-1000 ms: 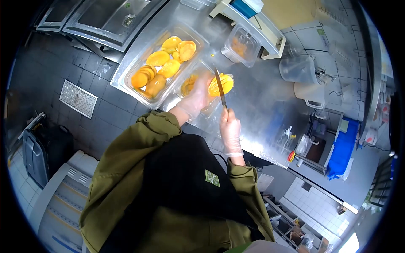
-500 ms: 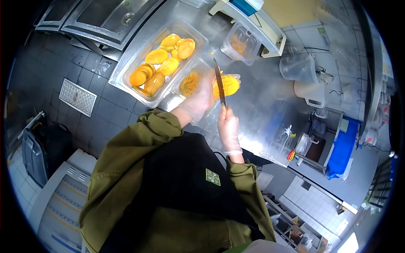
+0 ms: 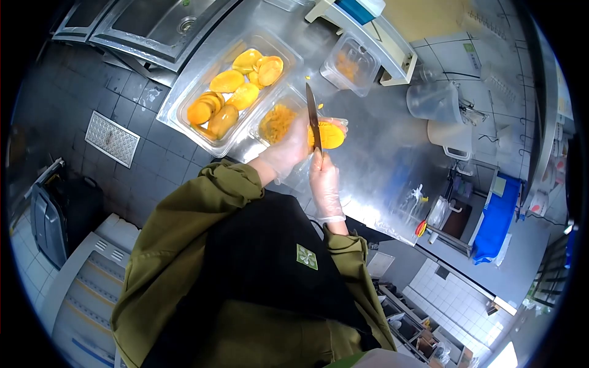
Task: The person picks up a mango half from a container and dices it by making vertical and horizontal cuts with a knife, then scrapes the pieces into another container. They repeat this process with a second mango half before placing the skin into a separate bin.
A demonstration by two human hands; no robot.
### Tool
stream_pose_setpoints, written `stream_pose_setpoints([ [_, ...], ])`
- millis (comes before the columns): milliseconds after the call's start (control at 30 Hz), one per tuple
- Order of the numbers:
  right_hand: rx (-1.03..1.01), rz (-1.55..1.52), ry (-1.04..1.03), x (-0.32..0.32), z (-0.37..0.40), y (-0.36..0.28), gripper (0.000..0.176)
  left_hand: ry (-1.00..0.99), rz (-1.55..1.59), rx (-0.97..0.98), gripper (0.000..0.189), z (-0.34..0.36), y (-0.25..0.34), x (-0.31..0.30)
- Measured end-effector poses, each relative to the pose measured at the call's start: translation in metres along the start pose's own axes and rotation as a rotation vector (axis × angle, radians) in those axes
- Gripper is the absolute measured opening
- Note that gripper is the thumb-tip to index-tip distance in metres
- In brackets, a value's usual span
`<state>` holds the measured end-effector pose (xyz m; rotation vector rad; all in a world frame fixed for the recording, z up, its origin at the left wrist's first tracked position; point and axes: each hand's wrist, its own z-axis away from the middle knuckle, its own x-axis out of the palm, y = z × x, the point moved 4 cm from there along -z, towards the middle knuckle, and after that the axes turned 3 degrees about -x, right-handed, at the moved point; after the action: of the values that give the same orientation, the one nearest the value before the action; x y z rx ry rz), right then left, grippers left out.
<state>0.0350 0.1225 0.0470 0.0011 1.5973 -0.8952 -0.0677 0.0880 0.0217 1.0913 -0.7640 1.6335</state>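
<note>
My left hand (image 3: 293, 146), in a clear glove, holds a piece of orange mango (image 3: 331, 136) in its palm. In my right hand (image 3: 324, 183), also gloved, is the handle of a knife (image 3: 311, 107), whose blade points away from me and lies over the mango's left side. Close by my left hand stands a clear container (image 3: 275, 124) with small mango pieces. Left of it, a larger clear tray (image 3: 184, 115) holds several mango halves (image 3: 227, 81).
Another clear container (image 3: 350, 64) with orange bits stands farther back, beside a white rack (image 3: 392, 52). At the right are a clear jug (image 3: 434, 101), yellow-red scissors (image 3: 421, 229) and a blue cloth (image 3: 492, 224). A sink (image 3: 156, 27) is at the upper left.
My right hand and the knife have shifted slightly left and the blade now covers the mango's left part. Another small orange bit shows beside the blade.
</note>
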Motion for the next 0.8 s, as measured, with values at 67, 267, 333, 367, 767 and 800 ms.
stream_pose_setpoints([
  [67,0.004,-0.007,-0.01,-0.003,0.0,-0.005,0.024,0.017,0.04,-0.01,0.059,0.003,0.001,0.002],
  [267,0.034,0.039,-0.013,-0.009,0.007,-0.004,0.025,0.006,0.052,-0.015,0.057,0.0,0.001,0.006],
  [333,0.029,-0.005,-0.003,-0.005,0.002,-0.004,0.025,-0.001,0.002,0.002,0.057,0.001,0.003,0.011],
  [367,0.016,-0.024,-0.006,-0.005,-0.001,-0.006,0.025,0.003,-0.009,-0.001,0.057,0.003,0.006,0.013],
  [767,0.064,0.122,0.157,-0.047,0.007,-0.001,0.019,-0.072,-0.073,0.143,0.037,0.006,0.006,0.008],
  [800,0.068,0.135,0.155,-0.045,0.007,0.001,0.02,-0.102,-0.111,0.16,0.039,0.006,0.005,0.009],
])
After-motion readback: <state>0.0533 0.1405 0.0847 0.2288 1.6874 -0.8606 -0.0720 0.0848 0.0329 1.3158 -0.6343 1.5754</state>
